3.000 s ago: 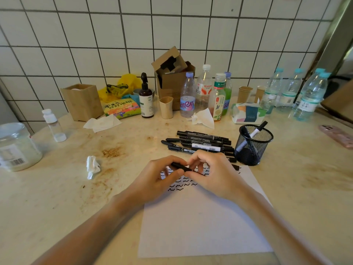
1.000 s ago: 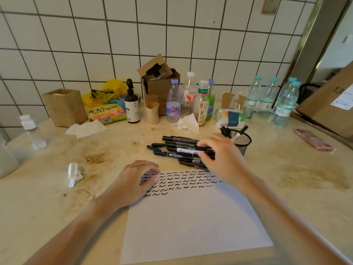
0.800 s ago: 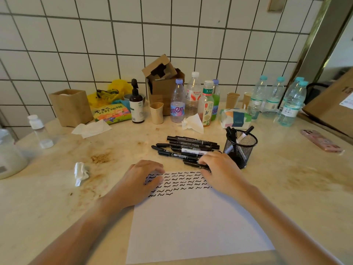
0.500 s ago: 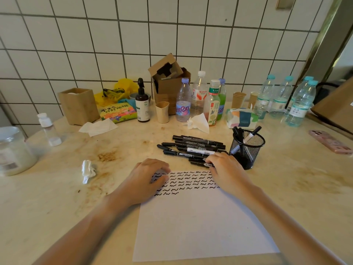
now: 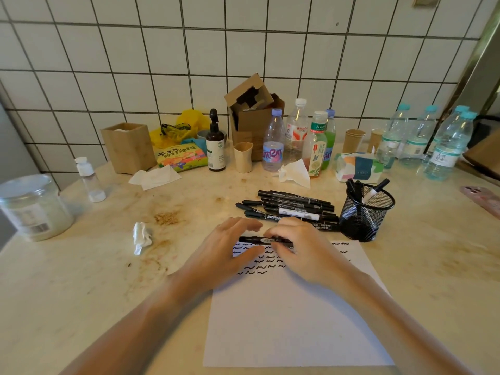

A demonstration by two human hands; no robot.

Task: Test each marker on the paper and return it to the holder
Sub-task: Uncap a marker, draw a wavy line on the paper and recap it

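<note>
Both hands meet over the top edge of the paper, holding one black marker level between them. The right hand pinches its right part with curled fingers; the left hand closes thumb and fingers on its left end. The marker bears a pale label, too blurred to read. Under the grip, rows of black squiggles cover the top of the sheet.

Just beyond the grip lies a pile of markers, one with a white barrel; their print is too small to read. To the right of the grip stands the mesh holder, with a few markers upright in it.

Further back, a pack reads "TISSUE". A clear bottle shows large letters, "anten" or similar. A green-capped bottle and a colourful packet carry Chinese writing. A dark pump bottle has a white label that cannot be read.
</note>
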